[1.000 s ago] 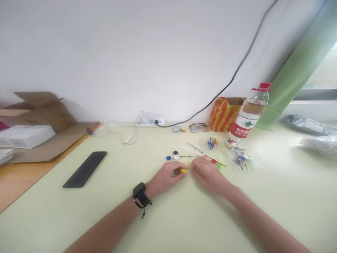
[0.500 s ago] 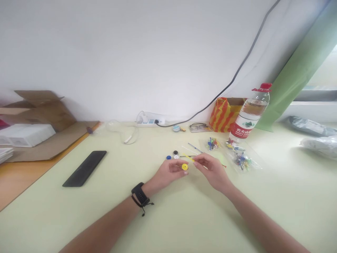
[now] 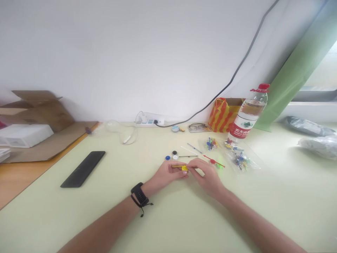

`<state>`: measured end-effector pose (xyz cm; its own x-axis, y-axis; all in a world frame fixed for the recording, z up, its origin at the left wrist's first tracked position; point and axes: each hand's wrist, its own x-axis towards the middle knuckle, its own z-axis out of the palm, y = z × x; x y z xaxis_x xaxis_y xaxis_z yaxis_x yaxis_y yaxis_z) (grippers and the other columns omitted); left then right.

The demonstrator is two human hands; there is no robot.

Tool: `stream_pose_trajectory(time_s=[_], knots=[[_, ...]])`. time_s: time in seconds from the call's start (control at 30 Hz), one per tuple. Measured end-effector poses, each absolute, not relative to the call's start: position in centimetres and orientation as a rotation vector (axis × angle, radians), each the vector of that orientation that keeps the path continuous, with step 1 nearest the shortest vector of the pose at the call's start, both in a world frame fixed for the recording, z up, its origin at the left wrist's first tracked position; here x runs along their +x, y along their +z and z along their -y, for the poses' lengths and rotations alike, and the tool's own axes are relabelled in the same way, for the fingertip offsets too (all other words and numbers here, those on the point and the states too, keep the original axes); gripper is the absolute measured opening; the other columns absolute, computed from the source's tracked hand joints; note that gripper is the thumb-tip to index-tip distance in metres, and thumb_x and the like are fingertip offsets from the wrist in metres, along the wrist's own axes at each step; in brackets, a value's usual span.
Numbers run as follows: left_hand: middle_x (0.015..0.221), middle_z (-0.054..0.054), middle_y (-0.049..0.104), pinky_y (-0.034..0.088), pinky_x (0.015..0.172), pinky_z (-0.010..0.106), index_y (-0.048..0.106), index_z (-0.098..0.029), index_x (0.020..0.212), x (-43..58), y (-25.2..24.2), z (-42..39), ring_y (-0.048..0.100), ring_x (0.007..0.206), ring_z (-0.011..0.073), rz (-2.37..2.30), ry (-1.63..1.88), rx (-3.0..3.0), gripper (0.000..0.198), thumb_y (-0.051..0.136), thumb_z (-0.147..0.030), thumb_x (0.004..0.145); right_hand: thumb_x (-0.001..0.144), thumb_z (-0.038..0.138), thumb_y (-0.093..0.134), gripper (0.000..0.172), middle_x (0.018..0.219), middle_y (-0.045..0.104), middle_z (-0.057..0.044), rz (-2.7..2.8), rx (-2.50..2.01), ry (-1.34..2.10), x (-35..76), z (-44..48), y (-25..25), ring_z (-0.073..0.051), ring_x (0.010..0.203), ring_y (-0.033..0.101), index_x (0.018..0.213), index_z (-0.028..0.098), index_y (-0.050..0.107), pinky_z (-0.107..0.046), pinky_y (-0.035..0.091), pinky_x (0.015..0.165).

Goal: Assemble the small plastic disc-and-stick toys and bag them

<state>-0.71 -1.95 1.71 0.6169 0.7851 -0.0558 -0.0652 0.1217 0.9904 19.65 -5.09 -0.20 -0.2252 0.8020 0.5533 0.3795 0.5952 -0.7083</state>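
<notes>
My left hand [image 3: 165,173] pinches a small yellow plastic disc [image 3: 184,168] between thumb and fingers. My right hand [image 3: 206,174] is closed on the right end of a thin yellow stick [image 3: 178,166], which lies across the disc and points left over my left fingers. Whether the stick passes through the disc's hole is too small to tell. Just beyond my left hand lie a blue disc [image 3: 167,158], a black disc [image 3: 174,153] and a white disc [image 3: 175,157]. Past my fingertips are a blue stick [image 3: 195,148], a white stick [image 3: 187,150] and a black stick [image 3: 188,156]. Near my right hand rests a red stick with a round disc on it [image 3: 212,161].
Clear bags of small coloured parts [image 3: 240,160] lie at right, before a leaning-looking water bottle [image 3: 246,117] and a striped bag [image 3: 222,114]. A black slab [image 3: 83,169] is at left. A power strip [image 3: 149,121] and glasses [image 3: 198,127] sit by the wall.
My right hand has moved left and brought the yellow stick against the yellow disc. The disc has tilted in my left hand. The red stick now shows fully.
</notes>
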Motion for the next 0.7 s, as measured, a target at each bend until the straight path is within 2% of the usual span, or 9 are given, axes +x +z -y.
stream_pose_trajectory(time_s=[0.17,0.4,0.57,0.7], knots=[[0.102,0.012,0.079,0.060,0.092,0.041,0.077,-0.013,0.114,-0.7,1.8,2.0,0.076,0.090,0.0252,-0.760,0.728,1.338,0.044,0.079,-0.043,0.084,0.098,0.018,0.054,0.020,0.098,0.070,-0.008,1.870,-0.886,0.504,20.0,4.9,-0.4,-0.020,0.089,0.069,0.097,0.024,0.073,-0.034,0.057,0.077],[0.113,0.011,0.077,0.060,0.095,0.042,0.077,-0.016,0.112,-0.6,1.5,1.7,0.075,0.096,0.0253,-0.727,0.822,1.377,0.039,0.079,-0.042,0.084,0.098,0.034,0.057,0.020,0.102,0.069,-0.009,1.852,-1.003,0.612,20.3,5.2,0.7,-0.025,0.093,0.068,0.098,0.029,0.077,-0.042,0.058,0.081],[0.098,0.010,0.078,0.060,0.093,0.042,0.077,-0.014,0.104,-0.8,1.2,1.7,0.074,0.093,0.0243,-0.758,0.848,1.401,0.034,0.083,-0.038,0.080,0.091,0.044,0.069,0.021,0.099,0.071,-0.009,1.575,-1.018,0.863,20.2,5.1,1.7,-0.024,0.092,0.068,0.098,0.025,0.071,-0.043,0.059,0.086],[0.096,0.012,0.078,0.060,0.089,0.037,0.076,-0.013,0.094,-0.7,1.2,1.9,0.074,0.090,0.0231,-0.798,0.850,1.461,0.030,0.085,-0.035,0.077,0.089,0.046,0.073,0.031,0.113,0.069,-0.009,1.358,-0.927,1.089,20.1,5.2,2.1,-0.024,0.106,0.068,0.109,0.025,0.062,-0.044,0.055,0.098]])
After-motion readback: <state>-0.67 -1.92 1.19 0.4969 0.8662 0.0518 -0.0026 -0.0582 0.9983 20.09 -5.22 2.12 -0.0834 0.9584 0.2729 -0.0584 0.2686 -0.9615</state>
